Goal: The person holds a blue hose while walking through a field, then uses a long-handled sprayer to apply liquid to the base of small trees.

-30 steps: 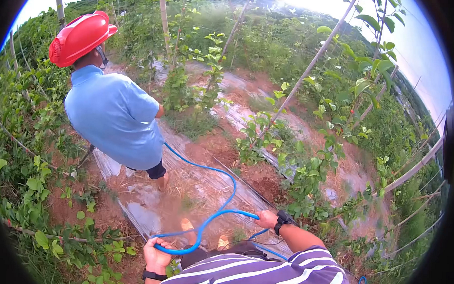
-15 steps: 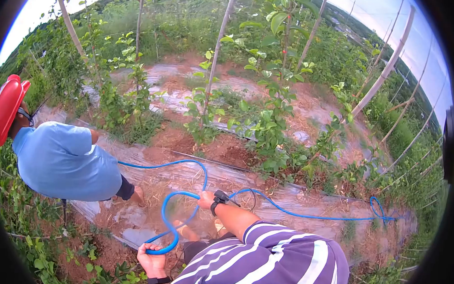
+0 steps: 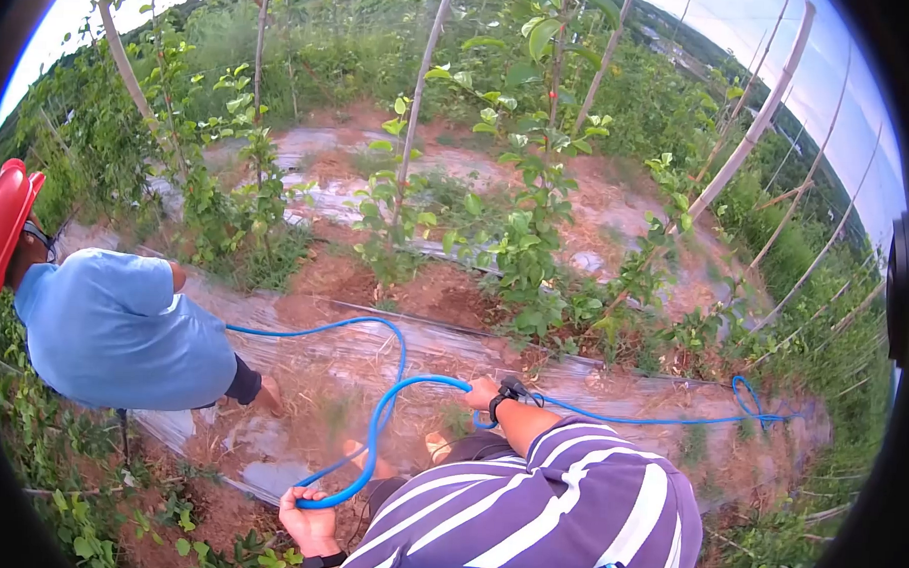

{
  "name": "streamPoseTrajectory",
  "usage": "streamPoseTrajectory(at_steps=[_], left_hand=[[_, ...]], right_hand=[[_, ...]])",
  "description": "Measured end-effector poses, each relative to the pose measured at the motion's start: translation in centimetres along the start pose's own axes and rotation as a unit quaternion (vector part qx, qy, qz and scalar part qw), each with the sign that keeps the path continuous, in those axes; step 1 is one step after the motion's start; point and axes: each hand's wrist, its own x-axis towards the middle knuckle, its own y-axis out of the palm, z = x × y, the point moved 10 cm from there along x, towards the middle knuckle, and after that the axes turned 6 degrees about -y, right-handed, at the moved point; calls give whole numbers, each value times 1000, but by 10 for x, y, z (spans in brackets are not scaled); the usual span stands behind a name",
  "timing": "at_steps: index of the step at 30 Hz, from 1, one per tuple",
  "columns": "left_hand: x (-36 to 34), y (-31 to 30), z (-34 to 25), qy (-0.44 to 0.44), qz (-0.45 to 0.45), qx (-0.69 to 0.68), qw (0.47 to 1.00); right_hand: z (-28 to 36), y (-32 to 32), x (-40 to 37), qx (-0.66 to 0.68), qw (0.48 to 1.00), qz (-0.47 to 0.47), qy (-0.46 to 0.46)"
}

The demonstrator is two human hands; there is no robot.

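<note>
A blue hose (image 3: 378, 422) runs in a curve between my two hands. My left hand (image 3: 307, 522), at the lower left beside my body, has its fingers wrapped round the hose. Further up and to the right, my right hand (image 3: 484, 394) is closed on another stretch of it. The hose bends upward from the left hand and arcs over to the right one. More of it lies on the ground, leading left toward a person in a blue shirt (image 3: 123, 328) and right to a small loop.
The other person, in a red cap (image 3: 8, 230), stands at the left. Plastic sheeting with straw (image 3: 611, 395) covers the ground strip. Leafy young plants (image 3: 531, 237) and wooden poles (image 3: 421, 103) rise ahead. Weeds (image 3: 76, 521) grow at the lower left.
My right hand has moved right with the hose, widening the curve between my hands. My left hand stays nearly in place. The view has shifted slightly.
</note>
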Motion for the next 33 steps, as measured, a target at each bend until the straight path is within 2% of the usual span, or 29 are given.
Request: streamPoseTrajectory(at_steps=[10,14,20,22,28,30,33], left_hand=[[2,19,16,4,14,-17,1000],[3,17,18,0,17,-14,1000],[13,8,18,2,6,-9,1000],[15,11,20,-6,2,9,1000],[12,43,30,2,13,14,1000],[13,46,35,-19,13,5,1000],[2,62,37,-13,-12,2,1000]], right_hand=[[45,-14,-3,-62,992,22,-104],[38,-7,1,-81,990,51,-101],[11,-7,-1,-10,997,37,-70],[1,1,9,-58,994,25,-88],[-26,4,5,6,998,57,-21],[-14,-14,-9,-36,998,52,-23],[-29,-13,-9,-22,998,54,-29]])
